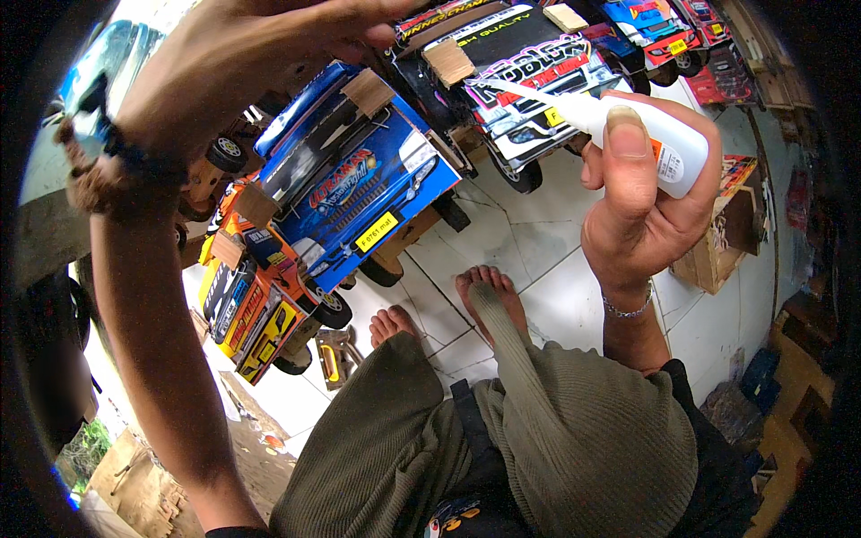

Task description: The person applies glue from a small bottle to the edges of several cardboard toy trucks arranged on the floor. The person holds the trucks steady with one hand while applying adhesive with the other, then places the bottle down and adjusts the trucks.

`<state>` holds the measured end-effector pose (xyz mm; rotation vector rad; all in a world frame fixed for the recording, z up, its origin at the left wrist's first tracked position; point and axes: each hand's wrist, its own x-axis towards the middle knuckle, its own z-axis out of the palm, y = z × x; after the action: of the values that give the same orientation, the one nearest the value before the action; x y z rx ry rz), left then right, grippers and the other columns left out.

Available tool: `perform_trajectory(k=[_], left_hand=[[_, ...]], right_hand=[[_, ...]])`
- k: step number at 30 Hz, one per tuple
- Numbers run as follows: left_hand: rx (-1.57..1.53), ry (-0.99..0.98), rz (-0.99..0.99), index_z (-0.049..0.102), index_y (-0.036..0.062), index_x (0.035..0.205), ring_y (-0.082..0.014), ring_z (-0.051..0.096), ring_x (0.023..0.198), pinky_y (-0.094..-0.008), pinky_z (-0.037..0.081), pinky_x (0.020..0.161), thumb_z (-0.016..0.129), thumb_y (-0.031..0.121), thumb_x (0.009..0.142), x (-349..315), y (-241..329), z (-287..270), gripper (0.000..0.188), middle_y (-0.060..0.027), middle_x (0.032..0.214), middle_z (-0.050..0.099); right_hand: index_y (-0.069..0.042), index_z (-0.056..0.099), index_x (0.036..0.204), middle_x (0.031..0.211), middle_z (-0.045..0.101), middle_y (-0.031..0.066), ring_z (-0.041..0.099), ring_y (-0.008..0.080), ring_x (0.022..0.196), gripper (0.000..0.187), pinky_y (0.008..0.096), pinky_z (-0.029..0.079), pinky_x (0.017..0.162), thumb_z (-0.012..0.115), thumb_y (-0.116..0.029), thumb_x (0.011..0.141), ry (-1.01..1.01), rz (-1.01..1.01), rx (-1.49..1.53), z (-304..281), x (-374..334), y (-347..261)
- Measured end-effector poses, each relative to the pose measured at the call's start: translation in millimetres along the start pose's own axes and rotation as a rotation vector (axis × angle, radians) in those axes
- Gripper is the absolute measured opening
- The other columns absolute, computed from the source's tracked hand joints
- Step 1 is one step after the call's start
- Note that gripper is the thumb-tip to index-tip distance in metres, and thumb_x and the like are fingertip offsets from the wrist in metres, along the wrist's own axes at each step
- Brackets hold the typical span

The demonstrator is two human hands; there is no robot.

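Note:
My right hand (641, 193) is closed round a small white glue bottle (682, 148), thumb pressed on its side. The bottle's long thin nozzle points left, its tip by a small wooden block (448, 63) on a black-and-white toy truck (529, 81). At the upper edge my left hand (296, 36) reaches over that truck's far left side, fingers stretched out and partly cut off by the picture's edge. Whether they touch the truck I cannot tell. Beside it stands a blue toy truck (368, 179) with another wooden block (368, 92) on its front.
An orange-and-yellow toy truck (256, 300) stands at the left; a blue-and-red one (650, 31) is at the far right. A hand tool with a yellow-edged handle (332, 359) lies on the white tiles (547, 242). A wooden box (722, 233) stands at the right.

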<state>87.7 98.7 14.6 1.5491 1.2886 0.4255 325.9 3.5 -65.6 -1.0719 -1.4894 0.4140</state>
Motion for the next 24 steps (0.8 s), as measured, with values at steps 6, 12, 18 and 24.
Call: perform_trajectory(k=[6, 12, 18, 24], left_hand=[[0.369, 0.309, 0.139, 0.065, 0.0043, 0.118, -0.0109, 0.06, 0.082, -0.0259, 0.047, 0.073, 0.06, 0.038, 0.099, -31, -2, -16, 0.039, -0.0034, 0.091, 0.064], [0.33, 0.523, -0.061, 0.063, 0.006, 0.123, -0.0074, 0.054, 0.075, -0.0226, 0.041, 0.064, 0.054, 0.044, 0.102, -86, 5, -23, 0.044, 0.0004, 0.086, 0.059], [0.066, -0.279, 0.071, 0.069, 0.0029, 0.091, -0.019, 0.068, 0.065, -0.029, 0.053, 0.057, 0.077, 0.023, 0.087, -137, 26, 9, 0.022, -0.0106, 0.083, 0.071], [0.101, -0.936, -0.103, 0.065, 0.0074, 0.107, -0.036, 0.07, 0.077, -0.0447, 0.057, 0.068, 0.067, 0.047, 0.092, -152, -42, 87, 0.042, -0.0157, 0.083, 0.071]], right_hand=[[0.004, 0.057, 0.108, 0.087, 0.065, 0.0107, 0.054, 0.0079, 0.055, 0.029, 0.0218, 0.045, 0.049, 0.062, -0.021, 0.094, 0.024, -0.002, 0.006, 2, 0, -2], [0.0, 0.062, 0.1, 0.082, 0.071, 0.0064, 0.066, 0.0103, 0.071, 0.027, 0.0247, 0.054, 0.066, 0.075, -0.021, 0.088, 0.083, 0.063, 0.09, 4, 0, -2], [0.0, 0.061, 0.099, 0.083, 0.072, 0.0069, 0.067, 0.0103, 0.073, 0.028, 0.0245, 0.055, 0.067, 0.075, -0.021, 0.088, 0.073, 0.054, 0.126, 4, -1, -2], [0.004, 0.057, 0.109, 0.086, 0.064, 0.0095, 0.054, 0.0075, 0.056, 0.032, 0.0214, 0.044, 0.05, 0.062, -0.025, 0.094, -0.016, 0.034, 0.008, 2, -1, -5]])
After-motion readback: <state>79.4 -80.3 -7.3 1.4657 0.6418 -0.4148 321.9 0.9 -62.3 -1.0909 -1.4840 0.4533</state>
